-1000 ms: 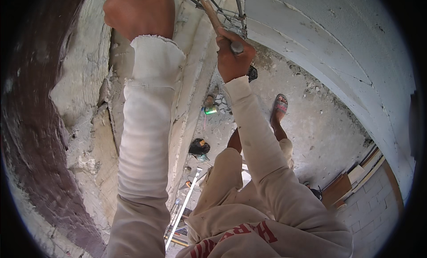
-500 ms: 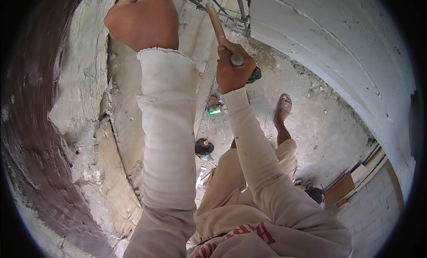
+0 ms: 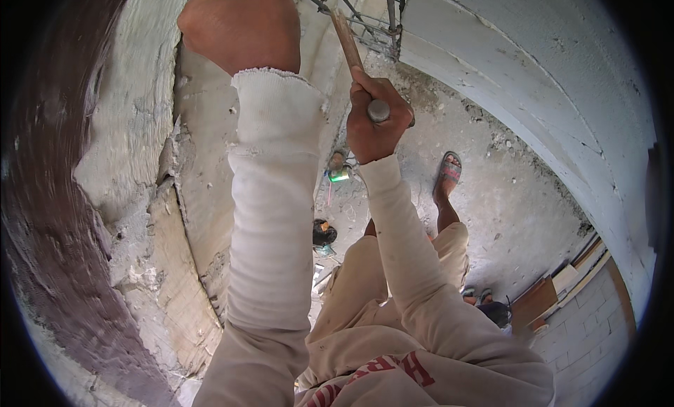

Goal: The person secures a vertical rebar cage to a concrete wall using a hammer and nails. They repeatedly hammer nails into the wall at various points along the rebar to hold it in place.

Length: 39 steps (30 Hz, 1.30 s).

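My right hand [image 3: 379,123] is closed round the head end of a hammer [image 3: 346,42]. Its round metal face [image 3: 378,111] shows above my fist, and the wooden handle points up and away toward a cage of steel bars [image 3: 361,17]. The handle's tip is beside a dark bar, though contact between them is unclear. My left hand [image 3: 242,28] is raised at the top edge, left of the bars. Its back faces me and its fingers curl in, mostly out of sight; what they hold is hidden.
A rough plastered wall [image 3: 133,105] rises at left, a pale concrete one [image 3: 533,77] at right. On the concrete floor [image 3: 505,217] lie a green can-like item [image 3: 339,175] and a dark container [image 3: 324,233]. Boards [image 3: 537,302] lean by a block wall. Sandals [image 3: 477,295] show behind me.
Both hands have shifted slightly right in the picture, the right one also a little lower. The hammer stays in my right fist, its round face now turned more toward me.
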Each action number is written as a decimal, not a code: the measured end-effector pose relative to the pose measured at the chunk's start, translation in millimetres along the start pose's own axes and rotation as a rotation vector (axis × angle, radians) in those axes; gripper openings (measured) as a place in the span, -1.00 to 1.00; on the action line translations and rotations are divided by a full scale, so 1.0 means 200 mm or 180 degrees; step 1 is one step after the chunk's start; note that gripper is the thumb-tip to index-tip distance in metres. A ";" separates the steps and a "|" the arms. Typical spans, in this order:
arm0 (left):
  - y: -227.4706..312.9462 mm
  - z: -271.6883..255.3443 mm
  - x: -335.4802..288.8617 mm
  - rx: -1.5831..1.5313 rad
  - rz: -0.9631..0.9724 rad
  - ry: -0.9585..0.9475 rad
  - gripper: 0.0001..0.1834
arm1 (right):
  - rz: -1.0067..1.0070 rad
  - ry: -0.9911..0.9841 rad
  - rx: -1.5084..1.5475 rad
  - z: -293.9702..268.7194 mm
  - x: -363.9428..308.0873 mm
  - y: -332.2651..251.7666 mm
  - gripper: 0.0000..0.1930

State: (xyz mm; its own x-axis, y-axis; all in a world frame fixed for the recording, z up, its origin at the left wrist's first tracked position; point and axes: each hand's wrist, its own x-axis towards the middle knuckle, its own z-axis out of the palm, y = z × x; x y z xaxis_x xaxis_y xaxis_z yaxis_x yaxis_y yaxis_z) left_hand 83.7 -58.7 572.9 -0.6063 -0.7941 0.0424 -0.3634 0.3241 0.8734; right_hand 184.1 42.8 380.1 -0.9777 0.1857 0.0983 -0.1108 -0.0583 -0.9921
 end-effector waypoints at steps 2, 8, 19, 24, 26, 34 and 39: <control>0.02 0.00 0.00 0.0164 0.0112 -0.0056 -0.55 | -0.0014 0.0117 -0.0132 0.15 0.13 0.09 -0.71; -0.08 0.08 -0.10 -0.0001 0.1090 0.0494 -0.55 | 0.0093 0.0127 0.0029 -0.02 -0.03 -0.01 -0.68; -0.09 0.08 -0.06 0.0133 0.0591 0.0409 -0.53 | -0.0266 -0.0183 -0.0045 -0.12 -0.09 -0.05 -0.59; -0.04 0.11 -0.09 0.0344 0.0809 0.0335 -0.52 | -0.0080 0.0006 -0.0386 0.15 0.23 0.08 -0.68; -0.03 0.10 -0.07 0.0300 0.0699 0.0355 -0.52 | -0.0179 0.0001 -0.0276 0.10 0.17 0.06 -0.68; -0.06 -0.01 0.04 -0.0298 0.0271 -0.0217 -0.53 | -0.0090 -0.0245 -0.0410 0.02 0.09 -0.01 -0.67; -0.13 0.07 -0.04 0.0001 0.0817 0.0223 -0.53 | -0.0089 -0.0115 -0.0008 -0.03 0.03 -0.03 -0.69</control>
State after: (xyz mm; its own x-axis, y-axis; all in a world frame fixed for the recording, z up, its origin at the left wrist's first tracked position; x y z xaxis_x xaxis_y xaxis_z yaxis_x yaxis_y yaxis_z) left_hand 87.8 -53.8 543.4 -0.6282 -0.7195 0.2962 -0.2042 0.5198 0.8296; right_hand 180.1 49.3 386.0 -0.9800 0.1516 0.1287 -0.1378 -0.0512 -0.9891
